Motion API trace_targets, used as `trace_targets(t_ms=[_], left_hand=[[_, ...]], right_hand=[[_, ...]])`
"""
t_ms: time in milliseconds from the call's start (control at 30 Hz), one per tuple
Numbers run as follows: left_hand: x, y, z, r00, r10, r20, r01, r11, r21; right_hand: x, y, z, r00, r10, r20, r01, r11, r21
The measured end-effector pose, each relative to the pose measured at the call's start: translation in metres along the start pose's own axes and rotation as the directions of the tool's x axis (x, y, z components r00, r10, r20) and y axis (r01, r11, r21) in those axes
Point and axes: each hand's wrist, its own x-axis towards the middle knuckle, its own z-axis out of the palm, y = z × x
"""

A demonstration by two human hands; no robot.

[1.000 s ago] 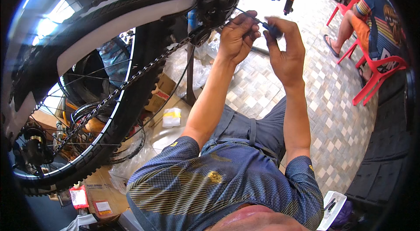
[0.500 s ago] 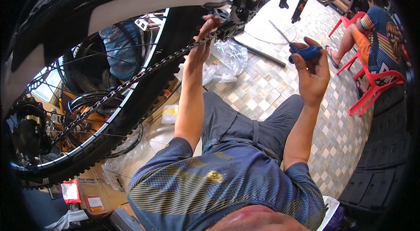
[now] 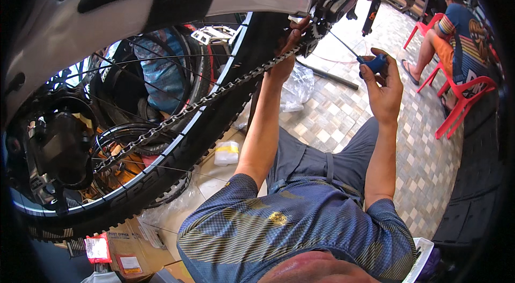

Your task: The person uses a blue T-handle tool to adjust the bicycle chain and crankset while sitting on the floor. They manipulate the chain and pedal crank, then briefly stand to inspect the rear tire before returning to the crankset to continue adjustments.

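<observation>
My right hand (image 3: 384,83) is closed round the blue handle of a screwdriver (image 3: 372,63). Its thin shaft slants up and left, the tip ending beside the chainring and derailleur area (image 3: 325,1) of a bicycle; whether it touches cannot be told. Behind the chain (image 3: 201,103), my left hand (image 3: 285,58) reaches up between the rear tyre and the drivetrain. Its fingers are bent against the underside of the black and white frame (image 3: 263,0), near the crank. What they grip there is partly hidden.
The rear wheel (image 3: 220,122) spans the left side. Below lie clear plastic (image 3: 298,87), a black tube (image 3: 328,75), and cardboard (image 3: 134,251). Beyond, spare tyres and a blue bag (image 3: 161,68). A seated person (image 3: 465,42) is at right, near red plastic chairs (image 3: 466,103).
The bicycle has shifted right and slightly down in view. My left hand has moved with it, its fingers now more bent. The screwdriver's tip is now closer to the chainring area.
</observation>
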Motion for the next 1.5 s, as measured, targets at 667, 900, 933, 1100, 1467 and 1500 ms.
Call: trace_targets(t_ms=[667, 900, 933, 1100, 1467, 1500], left_hand=[[-0.008, 0.017, 0.020, 0.976, 0.212, -0.053, -0.166, 0.875, 0.456], [-0.012, 0.003, 0.021, 0.957, 0.229, -0.177, -0.154, 0.920, 0.360], [-0.011, 0.001, 0.020, 0.957, 0.230, -0.179, -0.150, 0.915, 0.375], [-0.012, 0.004, 0.028, 0.967, 0.133, -0.219, -0.095, 0.980, 0.177], [-0.025, 0.014, 0.028, 0.985, -0.008, -0.171, 0.068, 0.934, 0.351], [-0.022, 0.009, 0.024, 0.982, 0.119, -0.147, -0.057, 0.927, 0.372]], right_hand=[[0.002, 0.003, -0.004, 0.999, -0.005, 0.053, 0.001, 0.997, 0.072], [0.015, 0.002, -0.008, 0.996, -0.030, 0.083, 0.021, 0.994, 0.112], [0.018, 0.006, -0.010, 0.995, -0.030, 0.096, 0.018, 0.992, 0.125], [0.034, 0.029, -0.017, 0.989, 0.028, 0.144, -0.059, 0.975, 0.213], [0.047, 0.055, -0.023, 0.958, 0.194, 0.209, -0.244, 0.937, 0.250], [0.050, 0.052, -0.021, 0.958, 0.189, 0.218, -0.242, 0.936, 0.254]])
